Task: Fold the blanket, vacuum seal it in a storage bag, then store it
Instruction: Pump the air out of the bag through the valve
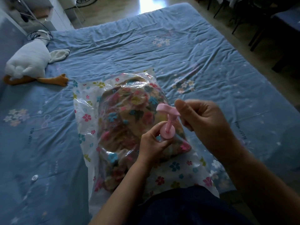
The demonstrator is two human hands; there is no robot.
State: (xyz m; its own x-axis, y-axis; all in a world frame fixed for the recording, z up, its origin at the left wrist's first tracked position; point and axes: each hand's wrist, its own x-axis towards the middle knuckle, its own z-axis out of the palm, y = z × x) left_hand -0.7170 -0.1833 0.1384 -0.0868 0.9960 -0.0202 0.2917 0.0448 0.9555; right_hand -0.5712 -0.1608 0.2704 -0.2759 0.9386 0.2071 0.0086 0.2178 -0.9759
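A clear storage bag (84,101) printed with small flowers lies on the bed in front of me. The folded floral blanket (129,111) is inside it. A pink hand pump (168,127) stands upright on the bag. My left hand (152,143) grips the pump's barrel just under its round cap. My right hand (203,120) grips the pink T-handle (165,108), which is raised above the barrel on its rod.
The blue sheet (162,51) covers the whole bed. A white goose plush (29,60) with orange feet lies at the left edge. Dark chair legs (253,34) stand on the floor to the right. My dark-clothed knee (186,207) rests on the bag's near end.
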